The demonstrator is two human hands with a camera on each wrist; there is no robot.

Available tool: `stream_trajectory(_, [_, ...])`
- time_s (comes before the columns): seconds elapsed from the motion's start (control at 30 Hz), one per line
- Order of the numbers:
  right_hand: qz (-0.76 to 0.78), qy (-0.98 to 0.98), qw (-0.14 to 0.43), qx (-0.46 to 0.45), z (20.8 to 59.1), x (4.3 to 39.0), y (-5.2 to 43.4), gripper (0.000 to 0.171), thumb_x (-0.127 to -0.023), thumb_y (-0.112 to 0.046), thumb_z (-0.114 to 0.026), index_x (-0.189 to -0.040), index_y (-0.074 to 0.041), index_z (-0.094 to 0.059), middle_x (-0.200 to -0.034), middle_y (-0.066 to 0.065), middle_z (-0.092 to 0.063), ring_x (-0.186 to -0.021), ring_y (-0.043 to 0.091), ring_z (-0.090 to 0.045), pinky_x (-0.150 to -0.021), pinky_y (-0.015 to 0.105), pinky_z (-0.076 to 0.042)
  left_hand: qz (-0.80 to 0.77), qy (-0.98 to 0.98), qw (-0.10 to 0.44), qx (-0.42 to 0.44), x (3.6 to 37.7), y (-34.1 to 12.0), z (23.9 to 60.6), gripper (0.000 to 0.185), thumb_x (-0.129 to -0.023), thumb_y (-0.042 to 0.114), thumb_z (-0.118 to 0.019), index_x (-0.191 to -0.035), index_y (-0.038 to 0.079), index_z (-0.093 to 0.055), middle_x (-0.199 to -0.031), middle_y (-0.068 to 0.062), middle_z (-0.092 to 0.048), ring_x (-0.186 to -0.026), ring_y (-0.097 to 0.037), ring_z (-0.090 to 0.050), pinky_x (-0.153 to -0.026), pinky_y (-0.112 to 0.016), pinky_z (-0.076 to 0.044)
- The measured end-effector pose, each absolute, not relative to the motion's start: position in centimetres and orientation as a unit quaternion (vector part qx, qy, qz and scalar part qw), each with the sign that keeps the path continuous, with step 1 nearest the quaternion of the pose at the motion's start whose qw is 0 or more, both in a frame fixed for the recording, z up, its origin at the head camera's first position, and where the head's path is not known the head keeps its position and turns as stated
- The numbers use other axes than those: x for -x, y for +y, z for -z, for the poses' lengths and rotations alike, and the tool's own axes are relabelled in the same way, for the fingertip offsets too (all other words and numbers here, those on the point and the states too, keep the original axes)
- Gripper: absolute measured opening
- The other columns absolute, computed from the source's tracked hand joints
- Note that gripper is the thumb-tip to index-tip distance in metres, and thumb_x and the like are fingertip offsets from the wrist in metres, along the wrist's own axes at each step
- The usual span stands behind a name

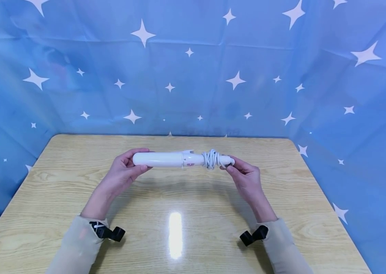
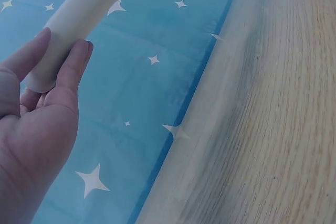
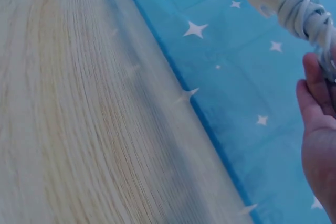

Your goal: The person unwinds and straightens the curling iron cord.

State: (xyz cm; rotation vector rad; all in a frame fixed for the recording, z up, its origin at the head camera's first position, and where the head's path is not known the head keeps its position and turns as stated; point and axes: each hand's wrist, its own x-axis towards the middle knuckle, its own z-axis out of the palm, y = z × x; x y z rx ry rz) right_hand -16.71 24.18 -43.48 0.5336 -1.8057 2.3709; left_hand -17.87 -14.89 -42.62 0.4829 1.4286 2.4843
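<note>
A white curling iron (image 1: 158,159), with a thick smooth barrel, is held level above the table by both hands. Its pale cord (image 1: 210,159) is wound in several loops around the thinner handle on the right. My left hand (image 1: 126,167) grips the rounded barrel end between thumb and fingers; the left wrist view shows the same barrel (image 2: 71,22) in that grasp. At the handle's tip, my right hand (image 1: 245,175) pinches the end beside the cord. In the right wrist view, the coiled cord (image 3: 304,14) sits just above the fingers.
The wood-grain table (image 1: 213,236) spreads below both arms, with a bright light reflection near its middle. A blue star-patterned curtain (image 1: 193,68) stands behind it and along both sides. Small black devices are strapped to both wrists over light sleeves (image 1: 78,245).
</note>
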Motion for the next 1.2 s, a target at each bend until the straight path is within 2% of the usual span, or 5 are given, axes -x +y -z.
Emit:
stream_trajectory(0.17, [-0.78,-0.594,0.045,-0.192,43.54,16.69,24.09,0.033,-0.101,0.005,-0.059,-0.133,0.002,-0.066,-0.12,0.007,-0.074,-0.103,0.017,-0.071,-0.099,0.032,-0.057,-0.854,0.485,0.122,-0.141,17.74,-14.84,42.29,0.045,-0.095,-0.02,-0.056,-0.131,0.005,-0.065,-0.133,-0.01,-0.061,-0.123,-0.022,-0.059,-0.103,-0.036,-0.054])
stream_trajectory(0.5, [-0.771,-0.605,0.042,-0.195,43.44,16.68,23.97,0.033,-0.101,0.005,-0.059,-0.134,0.005,-0.064,-0.12,0.007,-0.074,-0.103,0.017,-0.072,-0.1,0.031,-0.056,-0.86,0.478,0.12,-0.131,17.85,-15.02,42.47,0.043,-0.095,-0.019,-0.058,-0.129,0.005,-0.067,-0.132,-0.011,-0.061,-0.121,-0.022,-0.061,-0.102,-0.037,-0.054])
stream_trajectory(0.8, [-0.761,-0.625,0.057,-0.164,43.21,16.66,23.85,0.032,-0.101,0.004,-0.061,-0.132,0.006,-0.065,-0.115,0.005,-0.076,-0.098,0.016,-0.074,-0.099,0.033,-0.057,-0.856,0.487,0.118,-0.123,17.85,-14.76,42.37,0.044,-0.096,-0.018,-0.057,-0.137,-0.005,-0.058,-0.134,-0.014,-0.054,-0.122,-0.023,-0.06,-0.102,-0.038,-0.054])
stream_trajectory(1.07, [-0.738,-0.654,0.089,-0.139,42.98,16.62,23.48,0.032,-0.098,0.005,-0.065,-0.129,0.012,-0.064,-0.107,0.004,-0.077,-0.091,0.016,-0.075,-0.095,0.033,-0.059,-0.867,0.468,0.1,-0.135,17.93,-14.52,42.57,0.051,-0.095,-0.02,-0.057,-0.135,0.01,-0.067,-0.126,-0.014,-0.048,-0.117,-0.023,-0.058,-0.102,-0.042,-0.054])
stream_trajectory(1.2, [-0.729,-0.668,0.094,-0.117,42.81,16.52,23.37,0.033,-0.098,0.0,-0.068,-0.129,0.011,-0.064,-0.102,0.001,-0.078,-0.09,0.015,-0.075,-0.094,0.032,-0.059,-0.868,0.468,0.096,-0.135,18.02,-14.43,42.68,0.046,-0.095,-0.019,-0.057,-0.128,0.012,-0.071,-0.128,-0.014,-0.047,-0.117,-0.023,-0.058,-0.1,-0.041,-0.055])
